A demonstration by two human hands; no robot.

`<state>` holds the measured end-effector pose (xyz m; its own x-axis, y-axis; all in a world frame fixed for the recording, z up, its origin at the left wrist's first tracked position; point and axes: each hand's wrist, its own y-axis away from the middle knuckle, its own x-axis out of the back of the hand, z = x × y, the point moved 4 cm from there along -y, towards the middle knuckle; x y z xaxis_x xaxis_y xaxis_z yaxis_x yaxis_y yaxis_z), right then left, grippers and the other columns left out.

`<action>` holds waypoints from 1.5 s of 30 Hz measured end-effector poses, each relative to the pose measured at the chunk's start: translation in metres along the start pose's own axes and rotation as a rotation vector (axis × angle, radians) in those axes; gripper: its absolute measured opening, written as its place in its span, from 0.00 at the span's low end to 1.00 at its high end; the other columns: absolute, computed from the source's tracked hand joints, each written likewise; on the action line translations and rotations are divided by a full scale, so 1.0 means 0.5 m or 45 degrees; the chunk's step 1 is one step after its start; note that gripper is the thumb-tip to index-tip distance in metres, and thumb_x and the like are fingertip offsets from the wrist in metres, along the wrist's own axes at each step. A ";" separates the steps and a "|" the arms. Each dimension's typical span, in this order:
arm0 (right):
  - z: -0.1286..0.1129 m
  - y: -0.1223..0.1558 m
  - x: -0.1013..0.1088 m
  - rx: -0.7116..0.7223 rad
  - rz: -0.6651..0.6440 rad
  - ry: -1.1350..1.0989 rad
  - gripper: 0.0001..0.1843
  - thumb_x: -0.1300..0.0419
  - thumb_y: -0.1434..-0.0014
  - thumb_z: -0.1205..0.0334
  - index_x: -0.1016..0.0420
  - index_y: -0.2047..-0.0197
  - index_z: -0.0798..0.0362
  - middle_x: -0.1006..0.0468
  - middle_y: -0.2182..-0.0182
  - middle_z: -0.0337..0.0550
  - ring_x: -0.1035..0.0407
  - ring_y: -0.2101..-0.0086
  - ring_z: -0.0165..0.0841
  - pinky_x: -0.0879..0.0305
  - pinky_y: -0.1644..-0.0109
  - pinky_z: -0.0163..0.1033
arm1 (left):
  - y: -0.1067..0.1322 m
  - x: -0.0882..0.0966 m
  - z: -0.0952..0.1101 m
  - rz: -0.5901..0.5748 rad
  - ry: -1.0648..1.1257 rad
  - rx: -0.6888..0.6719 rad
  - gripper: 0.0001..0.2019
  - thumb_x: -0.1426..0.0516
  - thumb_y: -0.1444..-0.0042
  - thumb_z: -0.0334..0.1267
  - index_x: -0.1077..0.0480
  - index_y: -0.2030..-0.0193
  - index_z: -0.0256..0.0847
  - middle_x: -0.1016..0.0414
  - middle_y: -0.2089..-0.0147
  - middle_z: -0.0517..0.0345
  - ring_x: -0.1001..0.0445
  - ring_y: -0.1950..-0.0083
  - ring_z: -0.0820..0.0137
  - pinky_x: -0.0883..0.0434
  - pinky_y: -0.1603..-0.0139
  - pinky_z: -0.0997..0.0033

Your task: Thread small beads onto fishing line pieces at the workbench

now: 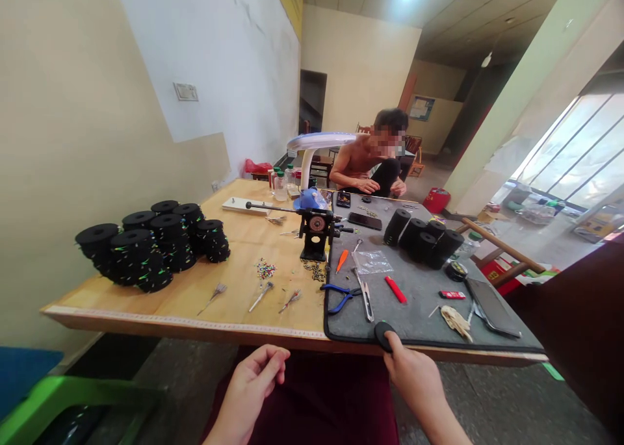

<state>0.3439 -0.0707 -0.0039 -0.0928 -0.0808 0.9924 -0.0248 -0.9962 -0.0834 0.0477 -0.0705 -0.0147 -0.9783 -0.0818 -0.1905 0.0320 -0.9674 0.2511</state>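
Observation:
My right hand (413,372) is at the table's front edge, fingers closed on a small flat black disc (383,333) that rests on the grey mat (419,308). My left hand (253,377) hovers below the table edge over my lap, fingers loosely curled with thumb against fingertips; whether it holds anything I cannot make out. On the mat near the disc lie blue-handled pliers (341,295), snips (365,297), a red lighter (396,289) and a phone (492,306).
Stacks of black spools (151,243) stand on the wooden table (234,263) at left; more black spools (424,237) are on the mat. A small winding machine (316,230) and a lamp (316,143) stand mid-table. A person (373,165) sits at the far end.

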 end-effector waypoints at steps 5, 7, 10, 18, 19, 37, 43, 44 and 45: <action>0.052 -0.008 0.012 -0.141 -0.024 0.073 0.12 0.47 0.38 0.64 0.29 0.52 0.51 0.18 0.75 0.49 0.21 0.72 0.42 0.39 0.75 0.34 | 0.002 0.009 -0.007 0.021 0.030 -0.025 0.19 0.35 0.59 0.54 0.25 0.73 0.37 0.33 0.80 0.63 0.38 0.76 0.74 0.41 0.76 0.77; 0.068 -0.016 0.014 -0.205 -0.032 0.112 0.12 0.49 0.37 0.63 0.29 0.52 0.52 0.18 0.75 0.51 0.21 0.72 0.44 0.38 0.75 0.36 | 0.004 0.009 -0.008 0.017 0.004 -0.048 0.19 0.36 0.58 0.55 0.25 0.72 0.37 0.34 0.80 0.63 0.39 0.76 0.74 0.42 0.76 0.77; 0.084 -0.027 0.015 -0.237 -0.044 0.136 0.13 0.51 0.35 0.63 0.30 0.51 0.53 0.18 0.74 0.52 0.21 0.70 0.44 0.36 0.73 0.37 | 0.007 0.012 -0.005 0.025 -0.071 -0.121 0.18 0.37 0.54 0.54 0.25 0.71 0.37 0.34 0.80 0.63 0.39 0.76 0.73 0.41 0.76 0.77; 0.115 -0.050 0.007 -0.127 -0.104 0.054 0.18 0.50 0.38 0.60 0.31 0.47 0.56 0.18 0.70 0.53 0.22 0.67 0.45 0.36 0.69 0.40 | 0.016 0.044 0.020 0.113 -0.357 -0.371 0.15 0.40 0.50 0.51 0.27 0.73 0.40 0.33 0.79 0.63 0.34 0.73 0.70 0.35 0.70 0.74; 0.127 -0.055 0.005 -0.144 -0.098 0.022 0.19 0.50 0.38 0.59 0.31 0.46 0.56 0.18 0.71 0.53 0.22 0.67 0.45 0.37 0.69 0.39 | 0.020 0.044 0.024 0.112 -0.406 -0.395 0.15 0.41 0.49 0.51 0.27 0.73 0.40 0.33 0.79 0.63 0.33 0.73 0.69 0.35 0.70 0.74; -0.242 0.031 0.052 0.256 -0.093 -1.654 0.09 0.37 0.48 0.65 0.22 0.62 0.52 0.20 0.63 0.44 0.28 0.63 0.36 0.35 0.62 0.34 | 0.042 -0.074 0.011 -0.422 -1.004 -0.448 0.11 0.48 0.42 0.35 0.27 0.71 0.41 0.24 0.69 0.55 0.27 0.68 0.66 0.36 0.67 0.72; -0.273 -0.007 0.026 0.132 -0.423 -1.934 0.10 0.39 0.48 0.60 0.21 0.67 0.57 0.20 0.72 0.44 0.29 0.70 0.33 0.36 0.66 0.35 | 0.038 -0.081 -0.009 -0.469 -1.032 -0.398 0.08 0.46 0.46 0.32 0.24 0.68 0.42 0.21 0.66 0.54 0.25 0.65 0.63 0.34 0.63 0.71; -0.276 -0.011 0.026 0.116 -0.454 -1.972 0.10 0.37 0.49 0.60 0.21 0.68 0.58 0.20 0.72 0.44 0.29 0.71 0.33 0.36 0.66 0.35 | 0.038 -0.082 -0.013 -0.480 -1.051 -0.388 0.08 0.46 0.47 0.32 0.24 0.68 0.42 0.20 0.66 0.54 0.25 0.64 0.63 0.34 0.63 0.71; -0.280 -0.015 0.026 0.097 -0.480 -2.004 0.09 0.36 0.51 0.60 0.21 0.69 0.58 0.20 0.72 0.44 0.30 0.71 0.32 0.37 0.66 0.34 | 0.037 -0.084 -0.018 -0.492 -1.071 -0.377 0.08 0.45 0.48 0.31 0.24 0.69 0.42 0.20 0.66 0.54 0.25 0.64 0.63 0.34 0.63 0.71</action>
<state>0.2036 -0.0599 -0.0031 0.9657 0.2520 0.0634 0.2423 -0.9615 0.1299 0.0911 -0.0871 -0.0104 -0.7554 0.3405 0.5599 -0.3843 -0.9223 0.0424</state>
